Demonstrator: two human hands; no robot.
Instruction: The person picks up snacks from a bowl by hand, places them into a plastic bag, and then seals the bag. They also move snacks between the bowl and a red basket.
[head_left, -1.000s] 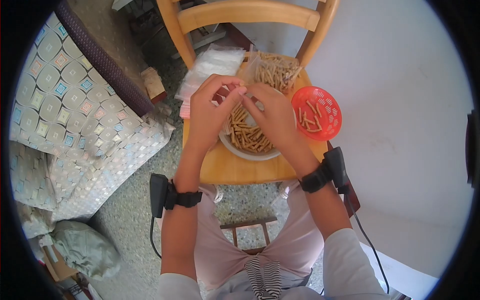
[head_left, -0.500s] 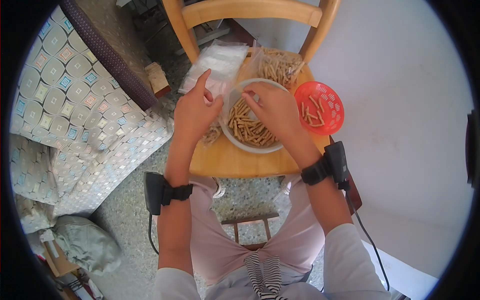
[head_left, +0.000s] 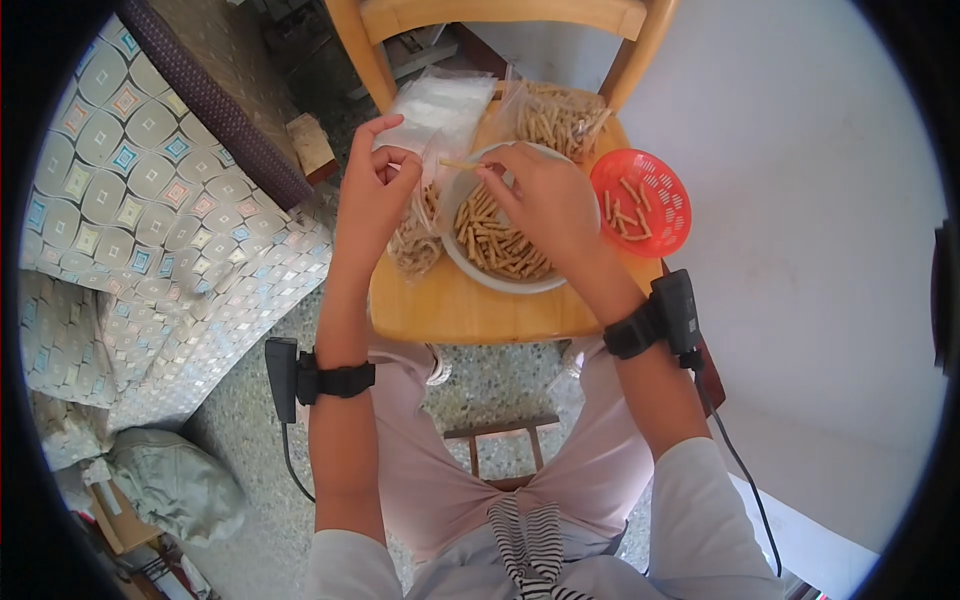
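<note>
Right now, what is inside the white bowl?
Tan snack sticks fill the white bowl. The right hand covers its far side, pinching one stick; the bowl's bottom is hidden under the pile.

Single head view — steeply downward, close over the chair seat (head_left: 470, 310)

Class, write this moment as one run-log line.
left hand: pinches small clear plastic bag | right hand: holds thin tan stick toward bag | round white bowl: sticks inside
</note>
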